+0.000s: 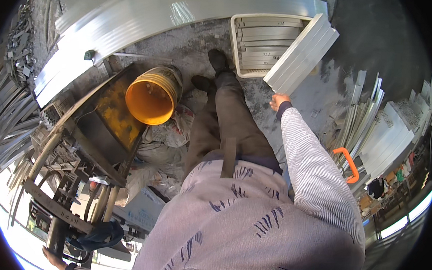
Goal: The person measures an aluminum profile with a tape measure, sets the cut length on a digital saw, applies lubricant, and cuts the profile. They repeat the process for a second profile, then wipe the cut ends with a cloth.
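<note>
Down by the white plastic crate point(235, 42), my right hand point(279, 101) is closed at the near end of a pale grooved metal profile point(302, 56). That piece, perhaps several laid together, lies slantwise over the crate's right side. More grooved metal pieces point(266, 35) lie inside the crate. At the lower left, my left hand point(54, 259) touches the machine beside a grey metal cylinder point(57, 235); its fingers are mostly hidden. Dark blue cloth point(102, 236) hangs on the machine near it.
A yellow bucket point(151, 99) lies tilted left of my legs, beside a yellow-stained metal tray point(114, 108). Long shiny metal sheets point(134, 23) stretch across the far side. Upright metal strips point(363, 112) and an orange handle point(347, 165) stand at the right. Sacks point(163, 151) lie under the bucket.
</note>
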`<state>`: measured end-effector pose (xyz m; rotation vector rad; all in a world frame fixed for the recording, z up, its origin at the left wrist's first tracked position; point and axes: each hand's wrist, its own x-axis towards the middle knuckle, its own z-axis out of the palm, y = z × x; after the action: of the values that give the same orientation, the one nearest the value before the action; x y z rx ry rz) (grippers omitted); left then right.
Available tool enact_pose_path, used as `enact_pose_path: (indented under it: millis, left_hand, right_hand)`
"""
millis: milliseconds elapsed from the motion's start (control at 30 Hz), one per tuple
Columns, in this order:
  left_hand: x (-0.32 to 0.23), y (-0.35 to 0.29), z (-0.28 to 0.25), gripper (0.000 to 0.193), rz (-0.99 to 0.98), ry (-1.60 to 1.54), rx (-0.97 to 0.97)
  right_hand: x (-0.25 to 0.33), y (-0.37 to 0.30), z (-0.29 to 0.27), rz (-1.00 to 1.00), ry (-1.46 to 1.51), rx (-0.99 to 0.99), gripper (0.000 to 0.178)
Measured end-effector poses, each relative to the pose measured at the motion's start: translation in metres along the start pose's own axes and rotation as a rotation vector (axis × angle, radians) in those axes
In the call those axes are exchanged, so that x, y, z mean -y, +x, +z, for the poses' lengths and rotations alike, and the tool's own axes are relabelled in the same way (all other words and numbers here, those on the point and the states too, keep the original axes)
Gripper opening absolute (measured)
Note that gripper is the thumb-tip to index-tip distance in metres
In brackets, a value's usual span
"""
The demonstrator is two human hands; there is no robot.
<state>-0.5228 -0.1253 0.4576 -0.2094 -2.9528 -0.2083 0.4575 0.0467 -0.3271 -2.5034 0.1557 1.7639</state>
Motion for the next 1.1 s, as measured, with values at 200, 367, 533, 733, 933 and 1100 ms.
enact_pose_path:
  millis: [200, 367, 533, 733, 933, 1100]
  left_hand:
    - [-0.027, -0.034, -0.012, 0.071, 0.063, 0.024, 0.03]
    - [-0.048, -0.043, -0.015, 0.072, 0.036, 0.043, 0.007]
    - [-0.057, -0.047, -0.015, 0.072, 0.027, 0.043, -0.003]
    - [-0.051, -0.04, -0.011, 0.073, 0.024, 0.009, 0.009]
    - [-0.006, -0.025, -0.003, 0.074, 0.009, -0.087, 0.02]
    - [0.02, 0.01, 0.004, 0.074, -0.006, -0.241, 0.015]
  right_hand:
    - [-0.001, 0.064, 0.042, 0.142, 0.634, 0.098, 0.051]
    - [0.031, 0.089, 0.059, 0.189, 0.995, -0.024, 0.055]
    - [0.048, 0.091, 0.054, 0.321, 1.027, -0.148, 0.047]
    - [0.032, 0.056, 0.041, 0.277, 0.742, -0.134, 0.052]
    - [0.044, -0.001, -0.002, 0.164, 0.505, 0.085, 0.046]
    - [0.063, -0.05, -0.042, -0.135, 0.656, 0.538, 0.034]
